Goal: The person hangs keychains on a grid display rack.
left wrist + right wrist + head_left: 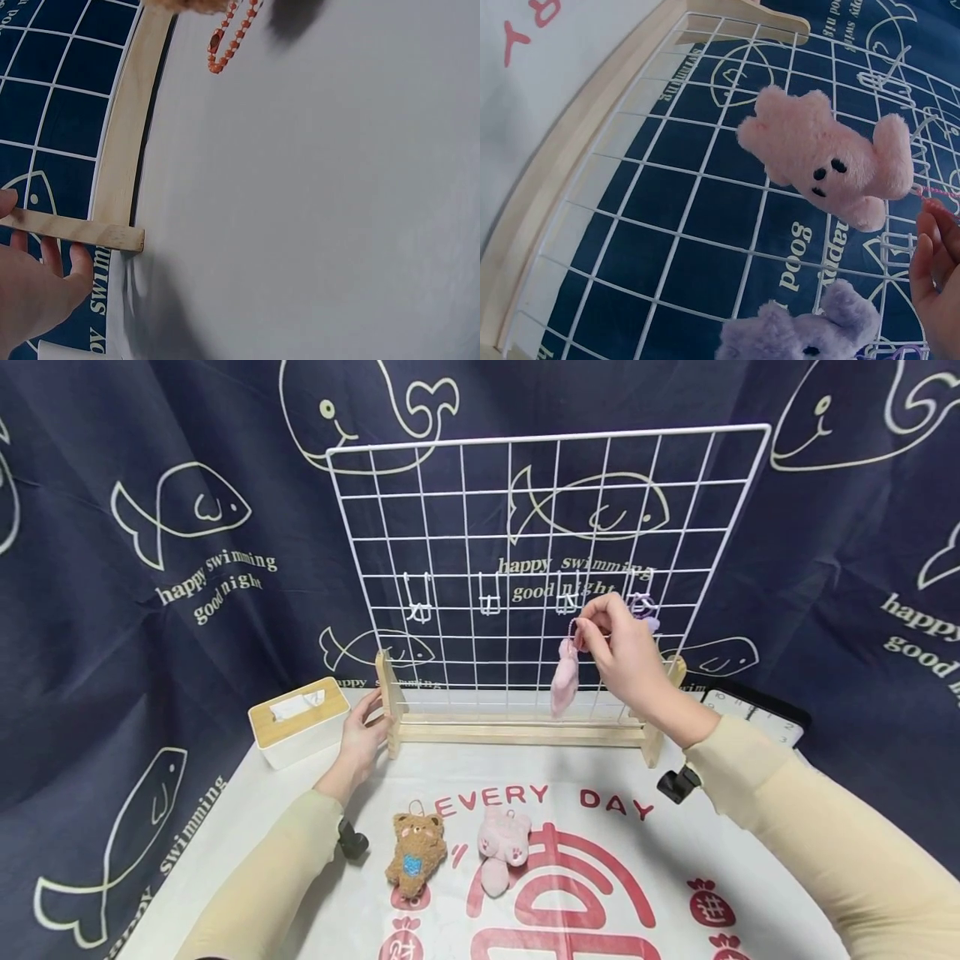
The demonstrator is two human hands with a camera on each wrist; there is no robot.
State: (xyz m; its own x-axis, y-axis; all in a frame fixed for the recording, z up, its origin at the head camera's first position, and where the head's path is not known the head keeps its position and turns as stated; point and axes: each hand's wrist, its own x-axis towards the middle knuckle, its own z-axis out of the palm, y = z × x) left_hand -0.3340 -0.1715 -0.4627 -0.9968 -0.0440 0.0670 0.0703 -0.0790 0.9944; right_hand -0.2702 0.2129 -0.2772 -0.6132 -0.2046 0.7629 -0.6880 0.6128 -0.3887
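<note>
My right hand [618, 647] pinches the pink bead chain of a pink plush keychain [565, 683], which dangles in front of the white wire grid [511, 489] near its hooks. In the right wrist view the plush [817, 150] shows long ears and a small dark-eyed face. A purple plush keychain [802, 334] hangs at the rightmost hook, mostly hidden behind my right hand in the head view. My left hand [362, 742] grips the wooden end support [387, 702] at the grid's left, thumb on one side and fingers on the other.
On the table lie a brown bear plush [417, 852] and a light pink plush [504, 845]. A tissue box [300, 727] stands left of the rack, a clock [757, 714] to its right. Other hooks [490, 600] hang along the grid.
</note>
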